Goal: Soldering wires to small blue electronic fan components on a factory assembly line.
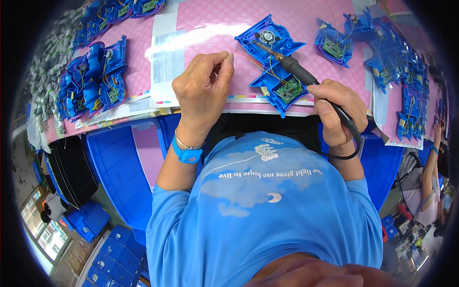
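My right hand (339, 107) grips a black-handled soldering iron (299, 71), its cable looping down past my wrist. The iron's brown metal tip reaches over a blue plastic shell (287, 44) with a round silver speaker (267, 37) in it; whether the tip touches anything I cannot tell. To the left, my left hand (205, 83) is closed in a pinch at the free end of a thin red wire (246, 56). That wire runs to a second blue shell part (271, 98), which holds a green circuit board (288, 91). Both parts lie on the pink table covering.
More blue shells with boards lie at the left (93, 79), upper right and far right. A pile of small silvery parts (52, 62) covers the far left. Blue bins (117, 167) stand below the table edge. Another person's arm (430, 167) shows at right.
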`<control>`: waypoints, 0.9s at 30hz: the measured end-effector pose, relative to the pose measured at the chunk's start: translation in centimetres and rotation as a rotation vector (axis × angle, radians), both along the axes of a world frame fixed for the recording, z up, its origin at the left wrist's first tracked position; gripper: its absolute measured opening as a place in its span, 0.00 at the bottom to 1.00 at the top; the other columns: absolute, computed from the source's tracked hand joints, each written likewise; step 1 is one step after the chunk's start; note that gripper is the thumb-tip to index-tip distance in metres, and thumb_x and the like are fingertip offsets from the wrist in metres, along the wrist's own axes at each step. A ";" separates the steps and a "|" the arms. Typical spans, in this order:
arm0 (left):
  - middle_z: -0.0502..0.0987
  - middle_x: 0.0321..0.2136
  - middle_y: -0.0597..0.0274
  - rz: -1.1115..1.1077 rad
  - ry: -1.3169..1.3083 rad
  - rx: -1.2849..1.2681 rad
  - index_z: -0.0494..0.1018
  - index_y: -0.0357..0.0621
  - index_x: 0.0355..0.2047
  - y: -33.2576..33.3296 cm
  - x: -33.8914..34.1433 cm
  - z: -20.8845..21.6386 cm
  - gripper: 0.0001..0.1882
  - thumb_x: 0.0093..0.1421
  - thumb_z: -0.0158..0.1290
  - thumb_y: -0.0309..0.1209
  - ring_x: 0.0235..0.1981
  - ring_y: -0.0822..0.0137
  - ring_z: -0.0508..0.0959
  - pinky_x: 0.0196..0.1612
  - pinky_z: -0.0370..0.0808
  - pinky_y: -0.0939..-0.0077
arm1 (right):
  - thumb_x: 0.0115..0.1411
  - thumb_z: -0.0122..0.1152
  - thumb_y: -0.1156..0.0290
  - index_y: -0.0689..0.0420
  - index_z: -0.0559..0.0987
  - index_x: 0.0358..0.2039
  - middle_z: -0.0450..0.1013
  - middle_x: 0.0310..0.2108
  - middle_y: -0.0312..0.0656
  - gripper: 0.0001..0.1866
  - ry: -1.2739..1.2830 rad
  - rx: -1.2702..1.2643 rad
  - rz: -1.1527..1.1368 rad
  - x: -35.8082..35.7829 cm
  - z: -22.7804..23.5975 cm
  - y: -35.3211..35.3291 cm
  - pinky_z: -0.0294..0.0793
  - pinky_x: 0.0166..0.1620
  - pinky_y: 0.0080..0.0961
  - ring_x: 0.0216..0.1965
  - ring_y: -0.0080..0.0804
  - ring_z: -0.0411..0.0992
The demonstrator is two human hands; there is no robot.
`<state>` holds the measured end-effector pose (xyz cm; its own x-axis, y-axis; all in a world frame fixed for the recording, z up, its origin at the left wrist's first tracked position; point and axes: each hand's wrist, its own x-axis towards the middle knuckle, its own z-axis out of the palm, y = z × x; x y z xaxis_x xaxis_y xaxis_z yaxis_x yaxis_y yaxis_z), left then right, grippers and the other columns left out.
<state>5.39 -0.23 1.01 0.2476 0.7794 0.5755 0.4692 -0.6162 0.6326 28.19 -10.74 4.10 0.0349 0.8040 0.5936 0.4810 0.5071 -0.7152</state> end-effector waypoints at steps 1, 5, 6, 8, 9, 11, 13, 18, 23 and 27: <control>0.80 0.22 0.61 -0.001 0.000 -0.001 0.80 0.37 0.30 0.0 0.0 0.0 0.04 0.57 0.65 0.22 0.20 0.70 0.78 0.23 0.73 0.78 | 0.58 0.60 0.72 0.69 0.83 0.38 0.75 0.22 0.45 0.13 0.004 0.000 -0.005 0.0 0.0 0.1 0.67 0.28 0.25 0.22 0.29 0.71; 0.79 0.22 0.60 -0.003 0.002 0.005 0.80 0.37 0.30 0.2 0.1 -0.2 0.04 0.58 0.65 0.22 0.20 0.70 0.78 0.23 0.73 0.77 | 0.57 0.60 0.71 0.69 0.83 0.38 0.75 0.22 0.46 0.14 0.005 -0.027 -0.003 0.1 0.1 0.1 0.68 0.28 0.25 0.23 0.30 0.72; 0.79 0.22 0.60 -0.010 0.002 0.007 0.80 0.38 0.30 0.2 0.1 -0.2 0.04 0.58 0.65 0.22 0.20 0.69 0.78 0.23 0.73 0.77 | 0.55 0.62 0.74 0.69 0.83 0.36 0.78 0.24 0.47 0.12 0.004 -0.020 0.003 0.2 0.1 0.2 0.71 0.27 0.26 0.22 0.33 0.74; 0.80 0.22 0.60 -0.017 0.001 0.001 0.80 0.38 0.30 0.3 0.3 -0.1 0.04 0.58 0.65 0.22 0.20 0.69 0.78 0.23 0.73 0.77 | 0.53 0.63 0.76 0.68 0.84 0.34 0.80 0.26 0.48 0.10 0.002 -0.014 0.009 0.3 0.1 0.2 0.73 0.25 0.27 0.22 0.37 0.77; 0.80 0.23 0.60 -0.025 0.000 -0.006 0.80 0.38 0.31 0.3 0.3 -0.1 0.04 0.58 0.65 0.22 0.20 0.69 0.78 0.23 0.73 0.77 | 0.52 0.63 0.76 0.68 0.84 0.34 0.80 0.26 0.48 0.10 -0.003 -0.014 0.009 0.4 0.1 0.2 0.73 0.25 0.27 0.22 0.37 0.77; 0.81 0.23 0.61 -0.022 0.016 -0.023 0.81 0.38 0.31 0.4 0.3 0.0 0.04 0.58 0.66 0.23 0.21 0.72 0.79 0.25 0.74 0.80 | 0.52 0.63 0.76 0.68 0.84 0.34 0.80 0.26 0.48 0.10 -0.008 -0.015 0.008 0.5 0.0 0.3 0.73 0.26 0.28 0.22 0.37 0.77; 0.83 0.24 0.62 -0.021 0.033 -0.040 0.82 0.38 0.32 0.5 0.4 0.0 0.04 0.58 0.66 0.24 0.22 0.75 0.81 0.27 0.75 0.82 | 0.52 0.63 0.76 0.68 0.84 0.34 0.80 0.26 0.48 0.10 0.011 -0.015 0.016 0.6 -0.1 0.3 0.73 0.26 0.28 0.22 0.37 0.77; 0.80 0.23 0.61 -0.027 0.035 -0.018 0.80 0.39 0.32 0.7 0.4 0.1 0.05 0.56 0.65 0.21 0.20 0.71 0.78 0.23 0.73 0.77 | 0.52 0.63 0.76 0.68 0.84 0.34 0.80 0.26 0.48 0.10 0.015 -0.027 0.027 0.4 0.0 0.2 0.74 0.26 0.28 0.23 0.38 0.78; 0.80 0.22 0.63 0.032 -0.015 -0.067 0.83 0.42 0.34 0.8 -0.5 1.1 0.09 0.52 0.66 0.20 0.20 0.73 0.79 0.22 0.72 0.79 | 0.52 0.63 0.77 0.68 0.84 0.35 0.80 0.26 0.48 0.10 -0.005 0.012 0.038 0.5 0.0 0.3 0.73 0.26 0.28 0.23 0.38 0.77; 0.78 0.22 0.65 -0.222 0.014 0.202 0.83 0.44 0.35 1.7 -0.7 0.8 0.13 0.48 0.67 0.19 0.20 0.71 0.79 0.21 0.74 0.79 | 0.52 0.63 0.77 0.67 0.84 0.35 0.80 0.26 0.48 0.10 0.028 -0.012 0.004 0.3 0.0 -0.1 0.72 0.25 0.28 0.22 0.37 0.77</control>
